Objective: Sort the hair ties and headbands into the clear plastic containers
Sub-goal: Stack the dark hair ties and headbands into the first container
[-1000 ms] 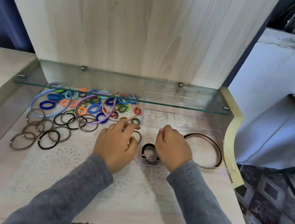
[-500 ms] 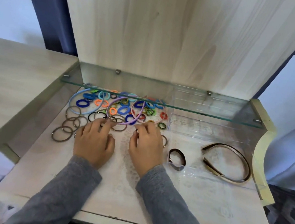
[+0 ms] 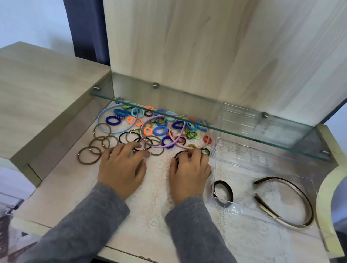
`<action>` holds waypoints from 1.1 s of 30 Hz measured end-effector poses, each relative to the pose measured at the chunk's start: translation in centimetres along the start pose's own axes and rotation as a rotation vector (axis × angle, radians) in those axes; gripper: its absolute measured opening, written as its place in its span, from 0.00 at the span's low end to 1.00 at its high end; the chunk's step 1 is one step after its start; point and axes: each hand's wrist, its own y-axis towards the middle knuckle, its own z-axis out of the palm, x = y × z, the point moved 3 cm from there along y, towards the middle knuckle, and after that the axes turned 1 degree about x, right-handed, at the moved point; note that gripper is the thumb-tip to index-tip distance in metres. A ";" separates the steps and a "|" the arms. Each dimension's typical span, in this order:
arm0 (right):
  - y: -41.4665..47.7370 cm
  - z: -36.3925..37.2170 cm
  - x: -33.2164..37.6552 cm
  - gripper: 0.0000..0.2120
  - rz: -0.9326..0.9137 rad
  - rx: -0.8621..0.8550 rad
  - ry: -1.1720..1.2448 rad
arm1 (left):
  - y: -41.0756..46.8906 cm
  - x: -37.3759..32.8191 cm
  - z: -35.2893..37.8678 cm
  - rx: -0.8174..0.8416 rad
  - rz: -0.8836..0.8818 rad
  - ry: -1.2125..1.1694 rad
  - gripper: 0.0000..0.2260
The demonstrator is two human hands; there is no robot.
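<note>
A pile of coloured hair ties and thin pastel headbands lies under the glass shelf, with brown and black ties spread in front of it. My left hand rests palm down, its fingertips touching the brown ties by the pile's near edge. My right hand has its fingers curled on a black hair tie on the lace mat. To the right stands the clear plastic container. It holds a black hair tie in a small section and a brown headband in the wide one.
A glass shelf spans the desk just above the pile and the container's back. A wooden panel rises behind it. A raised wooden surface borders the left side, and the desk's curved edge the right.
Both hands have moved left, from the container to the near edge of the pile. A black tie stays in the container's small section. The view has swung left.
</note>
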 end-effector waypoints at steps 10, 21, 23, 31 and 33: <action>-0.1 0.4 -0.2 0.12 -0.075 -0.076 0.069 | 0.3 0.1 0.5 -0.053 0.030 -0.005 0.13; -0.6 0.3 0.3 0.06 -0.325 0.069 0.667 | 1.8 0.8 0.6 -0.149 0.064 0.004 0.09; -0.7 0.3 0.4 0.04 -0.361 0.104 0.644 | 1.8 0.9 0.8 -0.141 0.074 -0.008 0.09; -1.0 -0.2 0.6 0.11 -0.352 0.056 0.302 | 1.9 1.0 1.1 -0.118 0.086 -0.058 0.04; -0.9 -0.2 0.6 0.14 -0.335 0.042 0.251 | 1.9 0.9 1.1 -0.123 0.093 -0.061 0.03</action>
